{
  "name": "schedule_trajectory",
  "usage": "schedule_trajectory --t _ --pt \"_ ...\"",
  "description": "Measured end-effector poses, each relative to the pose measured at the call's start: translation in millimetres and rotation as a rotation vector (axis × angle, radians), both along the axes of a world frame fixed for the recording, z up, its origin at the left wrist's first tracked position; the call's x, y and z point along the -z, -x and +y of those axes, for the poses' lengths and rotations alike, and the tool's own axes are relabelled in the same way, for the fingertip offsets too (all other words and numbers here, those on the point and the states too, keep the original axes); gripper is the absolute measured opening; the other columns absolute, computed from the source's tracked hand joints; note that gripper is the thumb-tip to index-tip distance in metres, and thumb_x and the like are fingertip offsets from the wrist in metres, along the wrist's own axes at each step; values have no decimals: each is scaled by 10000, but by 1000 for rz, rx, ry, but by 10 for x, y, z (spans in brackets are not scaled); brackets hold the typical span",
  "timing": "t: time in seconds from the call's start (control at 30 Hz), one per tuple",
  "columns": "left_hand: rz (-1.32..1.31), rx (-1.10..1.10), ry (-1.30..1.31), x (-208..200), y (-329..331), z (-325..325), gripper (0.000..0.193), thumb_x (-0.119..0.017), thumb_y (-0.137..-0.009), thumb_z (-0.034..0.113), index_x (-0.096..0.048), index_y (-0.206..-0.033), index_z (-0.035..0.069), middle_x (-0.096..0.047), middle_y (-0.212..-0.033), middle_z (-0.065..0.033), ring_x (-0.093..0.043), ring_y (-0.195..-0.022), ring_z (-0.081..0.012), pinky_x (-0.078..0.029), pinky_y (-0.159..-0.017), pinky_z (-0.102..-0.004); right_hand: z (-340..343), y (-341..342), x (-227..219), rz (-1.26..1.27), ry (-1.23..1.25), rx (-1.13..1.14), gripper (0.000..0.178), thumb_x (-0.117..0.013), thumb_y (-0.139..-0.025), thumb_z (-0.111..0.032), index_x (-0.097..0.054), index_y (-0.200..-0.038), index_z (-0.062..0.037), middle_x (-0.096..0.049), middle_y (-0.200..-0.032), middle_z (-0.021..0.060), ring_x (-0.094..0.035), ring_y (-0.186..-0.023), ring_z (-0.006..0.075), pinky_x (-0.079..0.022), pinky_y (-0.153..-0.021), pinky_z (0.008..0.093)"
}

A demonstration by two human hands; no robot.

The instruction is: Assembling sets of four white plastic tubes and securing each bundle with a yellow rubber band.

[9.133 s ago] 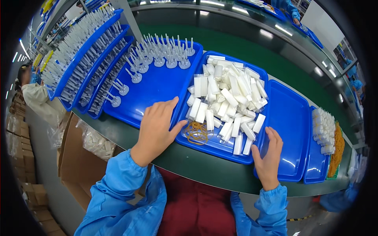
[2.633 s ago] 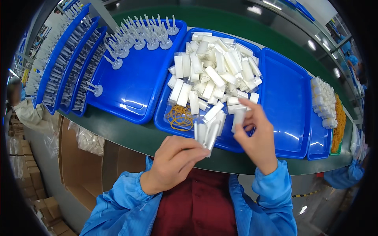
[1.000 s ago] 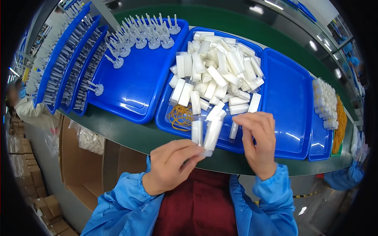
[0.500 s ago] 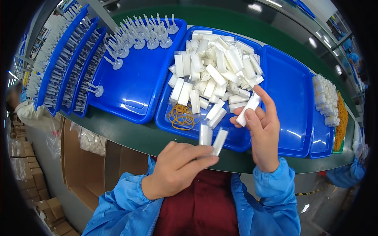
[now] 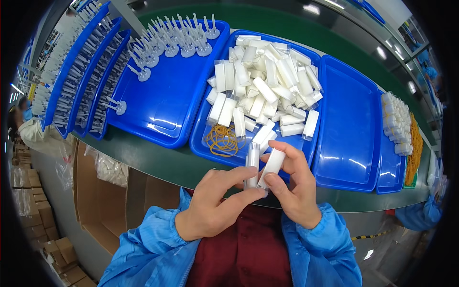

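Observation:
Two short white three-sided tubes in clear plastic wrap stand close together between my hands, at the near edge of the blue tray. My left hand (image 5: pixel 215 203) pinches the left tube (image 5: pixel 253 165) between thumb and fingers near its lower end. Around the right tube (image 5: pixel 273 165) close the thumb and fingers of my right hand (image 5: pixel 295 189); its lower end meets my left fingertips. Beyond them a heap of similar wrapped tubes (image 5: pixel 267 86) fills much of the blue tray (image 5: pixel 201 138). A tangle of yellow-brown rubber bands (image 5: pixel 224 141) lies in its near left corner.
Left, a blue tray (image 5: pixel 148 105) holds clear stemmed plastic pieces (image 5: pixel 186 45), beside stacked trays of more (image 5: pixel 79 71). Another blue tray (image 5: pixel 349 124) stands right, then bundled white tubes (image 5: pixel 396 122) and rubber bands (image 5: pixel 416 148). A cardboard box (image 5: pixel 103 205) sits below the table.
My right hand has come left and nearer, from the heap's right edge to my left hand. A tube now lies in the tray where it was. The left hand has barely moved.

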State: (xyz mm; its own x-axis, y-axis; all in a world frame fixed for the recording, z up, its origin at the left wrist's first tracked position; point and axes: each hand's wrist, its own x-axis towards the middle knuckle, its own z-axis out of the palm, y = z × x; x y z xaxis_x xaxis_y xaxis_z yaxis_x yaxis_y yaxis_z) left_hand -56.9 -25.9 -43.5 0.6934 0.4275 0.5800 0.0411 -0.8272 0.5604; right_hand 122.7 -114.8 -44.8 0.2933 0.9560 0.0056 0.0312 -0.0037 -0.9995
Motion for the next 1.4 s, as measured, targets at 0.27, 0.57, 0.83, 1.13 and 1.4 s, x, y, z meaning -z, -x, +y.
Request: schedule_trajectory --t 0.27,0.57,0.83,1.13,1.4 --pt "-108 -92 496 0 6 -50 842 -933 -713 147 -483 -1416 34 -456 -1439 -178 -605 -1157 -254 -511 -971 -384 -111 83 88 -17 -106 104 571 -686 -955 -75 -424 -1455 2 -680 -1165 133 -588 -1160 191 -436 -1020 364" --pt "159 250 1877 -41 -48 -46 288 -745 -918 161 -628 -1134 12 -673 -976 -60 -664 -921 -131 -534 -774 -273 23 176 -169 -672 -327 -149 750 -832 -749 -344 -569 -1341 34 -608 -1328 181 -570 -1223 350 -461 -1018 441" --pt "20 237 1997 119 28 -184 274 -747 -909 145 -652 -1119 -3 -683 -955 -62 -677 -899 -142 -541 -761 -280 59 155 -107 -807 -275 -369 803 -882 -623 -276 -589 -1310 20 -660 -1246 166 -635 -1129 333 -504 -949 432" --pt "-3 -358 1210 116 420 40 222 -797 -833 41 -576 -842 43 -603 -666 -18 -568 -559 -73 -416 -499 -228 746 -97 121 -1144 -412 -361 236 -713 -733 -77 -730 -967 -98 -581 -862 17 -549 -874 219 -408 -761 357" --pt "9 -373 1310 95 515 178 191 -778 -879 104 -608 -847 23 -651 -682 -33 -605 -550 -86 -455 -479 -227 937 -146 -122 -1156 -446 -227 87 -653 -787 -125 -690 -861 -96 -564 -842 29 -543 -877 204 -422 -763 347"
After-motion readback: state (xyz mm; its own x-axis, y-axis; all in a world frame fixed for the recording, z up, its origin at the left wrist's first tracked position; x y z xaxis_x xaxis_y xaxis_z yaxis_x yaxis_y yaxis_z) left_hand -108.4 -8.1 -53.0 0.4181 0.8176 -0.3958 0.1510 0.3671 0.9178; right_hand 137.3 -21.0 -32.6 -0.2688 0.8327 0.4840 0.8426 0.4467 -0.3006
